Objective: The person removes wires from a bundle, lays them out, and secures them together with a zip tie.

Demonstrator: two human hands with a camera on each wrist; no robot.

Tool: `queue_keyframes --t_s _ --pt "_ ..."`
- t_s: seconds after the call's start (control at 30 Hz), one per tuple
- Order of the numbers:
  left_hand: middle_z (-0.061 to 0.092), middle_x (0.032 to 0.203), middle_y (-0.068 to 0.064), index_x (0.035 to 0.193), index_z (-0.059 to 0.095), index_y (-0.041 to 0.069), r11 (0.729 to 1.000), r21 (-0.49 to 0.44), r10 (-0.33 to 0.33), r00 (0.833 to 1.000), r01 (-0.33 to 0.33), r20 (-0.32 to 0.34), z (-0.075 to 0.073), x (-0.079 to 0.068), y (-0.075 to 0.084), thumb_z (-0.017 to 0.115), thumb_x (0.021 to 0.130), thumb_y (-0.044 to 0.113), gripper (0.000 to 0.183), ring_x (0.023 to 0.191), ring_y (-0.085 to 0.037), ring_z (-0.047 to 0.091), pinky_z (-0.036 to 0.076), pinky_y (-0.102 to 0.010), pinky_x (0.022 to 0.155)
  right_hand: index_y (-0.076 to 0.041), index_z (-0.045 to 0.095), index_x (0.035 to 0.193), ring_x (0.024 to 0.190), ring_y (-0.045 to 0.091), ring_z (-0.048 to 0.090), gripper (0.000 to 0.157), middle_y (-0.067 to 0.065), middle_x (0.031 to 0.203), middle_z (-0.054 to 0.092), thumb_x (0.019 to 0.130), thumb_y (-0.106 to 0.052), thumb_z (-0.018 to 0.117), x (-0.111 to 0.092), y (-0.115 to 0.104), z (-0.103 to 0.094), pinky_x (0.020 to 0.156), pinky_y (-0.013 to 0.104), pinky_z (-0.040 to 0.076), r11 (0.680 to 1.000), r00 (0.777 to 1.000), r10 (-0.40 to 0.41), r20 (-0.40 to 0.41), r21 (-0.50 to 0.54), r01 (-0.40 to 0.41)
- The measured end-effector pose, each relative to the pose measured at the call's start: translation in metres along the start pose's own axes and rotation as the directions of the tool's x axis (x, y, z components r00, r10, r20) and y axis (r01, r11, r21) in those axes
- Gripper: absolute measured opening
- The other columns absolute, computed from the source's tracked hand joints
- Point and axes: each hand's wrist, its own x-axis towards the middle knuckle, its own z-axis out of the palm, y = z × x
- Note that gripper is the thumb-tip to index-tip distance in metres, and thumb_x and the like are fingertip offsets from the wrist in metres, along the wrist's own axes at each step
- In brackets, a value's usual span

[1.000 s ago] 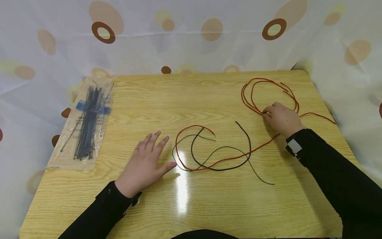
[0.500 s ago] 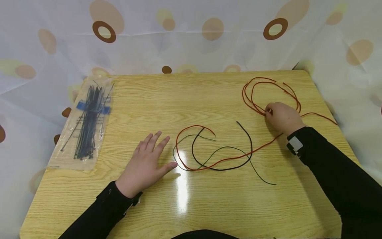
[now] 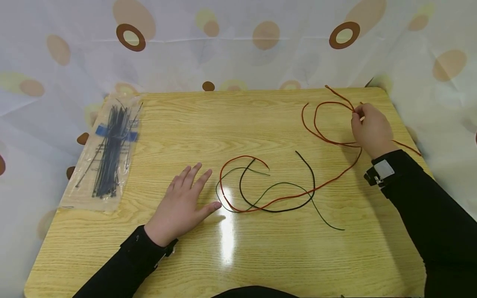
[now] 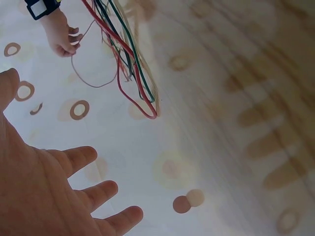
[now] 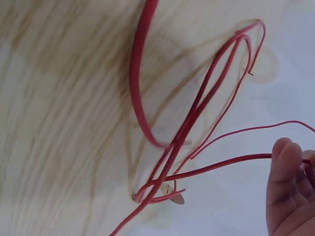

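So a pale spotted sheet (image 3: 231, 62) hung along the back and sides of the wooden table (image 3: 208, 128), which was the landmark for everything here. A clear plastic bag (image 3: 80, 199) of black cable ties (image 3: 113, 153) lay along the table's left edge. The left hand (image 3: 179, 207) was left of the table's middle, fingers spread wide and gripping nothing, thumb tip right by the wires. The right hand (image 3: 372, 130) was near the table's far right corner, finger and thumb pinched together on a red strand. Its loose red loops (image 3: 324, 139) sat at that same corner, and a long red wire (image 3: 283, 198) ran from under that hand to the table's middle, crossing a curved black wire (image 3: 275, 212) and a skinny green wire (image 3: 285, 183) there.
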Motion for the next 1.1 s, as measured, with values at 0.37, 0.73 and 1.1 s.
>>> queue_keyframes --t_s 0.37,0.73,1.1 --pt "0.011 0.159 -0.010 0.156 0.021 0.023 1.000 -0.004 -0.004 1.000 0.004 0.001 0.001 0.000 -0.001 0.030 0.089 0.078 0.088 0.140 -0.029 0.002 0.021 -0.060 0.110 -0.009 0.045 0.123 0.063 -0.003 0.048 0.028 -0.009 0.096 0.048 0.105 -0.027 0.034 0.003 -0.006 -0.024 0.046 0.014 0.039 0.967 0.961 0.156 -0.229 0.232 -0.102" --pt "0.011 0.159 -0.010 0.156 0.020 0.023 1.000 0.001 -0.005 1.000 0.005 0.001 -0.001 0.002 0.000 0.030 0.088 0.079 0.088 0.140 -0.029 0.002 0.022 -0.060 0.110 -0.012 0.045 0.122 0.061 0.000 0.053 0.020 -0.012 0.090 0.048 0.105 -0.018 0.038 -0.007 -0.027 -0.032 0.048 0.007 0.042 0.914 0.942 0.077 -0.327 0.400 0.064" --pt "0.011 0.159 -0.010 0.156 0.021 0.022 1.000 0.001 0.004 1.000 -0.004 0.010 -0.005 0.003 0.007 0.031 0.088 0.078 0.088 0.140 -0.029 0.002 0.020 -0.060 0.111 0.006 0.054 0.116 0.070 0.014 0.048 0.023 0.014 0.088 0.058 0.101 -0.011 0.049 -0.049 -0.073 -0.010 0.056 0.028 0.039 0.913 0.917 -0.345 -0.201 0.154 0.378"
